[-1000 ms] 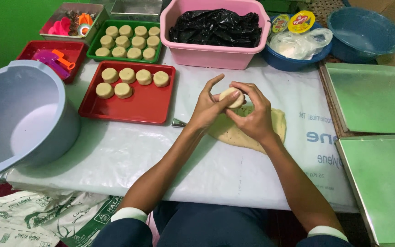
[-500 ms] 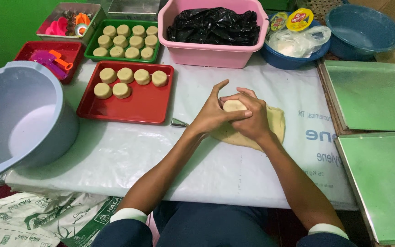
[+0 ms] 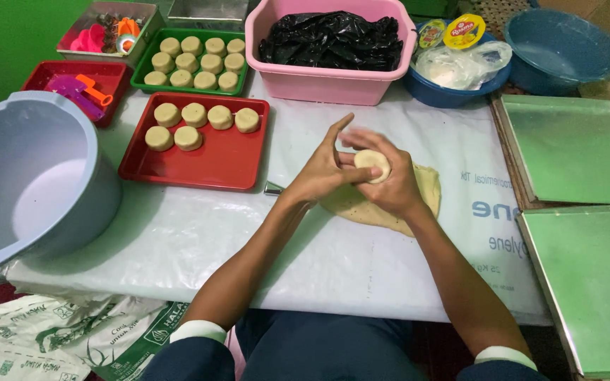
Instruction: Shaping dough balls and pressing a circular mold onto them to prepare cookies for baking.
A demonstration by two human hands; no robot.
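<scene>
Here both hands, the left hand (image 3: 326,169) and right hand (image 3: 390,185), close around a small dough ball (image 3: 373,165) to round it, just above the flat dough (image 3: 383,204) on the desk (image 3: 248,233).

A red tray (image 3: 199,159) on the plastic-covered table (image 3: 178,240) carries six pale round cakes (image 3: 195,115), four in a row and two in front. Behind it, a green tray (image 3: 151,60) is packed with more of the same. At far left stands a large grey tub (image 3: 30,176), near a smaller red tray (image 3: 40,74) of bright plastic tools. A pink basin (image 3: 326,81) lined with black plastic (image 3: 333,39) sits at the back, beside two blue bowls (image 3: 566,46), one holding what appear to be bagged goods and lidded cups. Two bare metal baking sheets (image 3: 573,148) lie at right. Printed sacks (image 3: 58,339) rest below the table edge.
</scene>
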